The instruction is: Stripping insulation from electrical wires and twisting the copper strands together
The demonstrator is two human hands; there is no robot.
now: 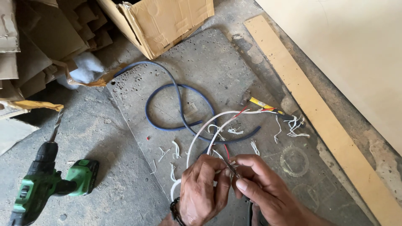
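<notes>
My left hand point(202, 188) and my right hand point(261, 188) meet low in the head view, fingers pinched together on a thin wire end of a white cable point(217, 123). The white cable arcs up from my hands toward red and white inner wires point(242, 110) at its far end. A dark blue cable point(178, 102) lies looped on the concrete slab point(209, 62) beyond my hands. Several short white wire scraps point(295, 125) are scattered around. A yellow-handled tool point(261, 103) lies at the cable's far end.
A green and black cordless drill point(46, 180) with a long bit lies on the floor at left. Cardboard boxes point(163, 21) and torn cardboard are stacked at the top left. A wooden strip point(310, 109) runs diagonally along a pale board at right.
</notes>
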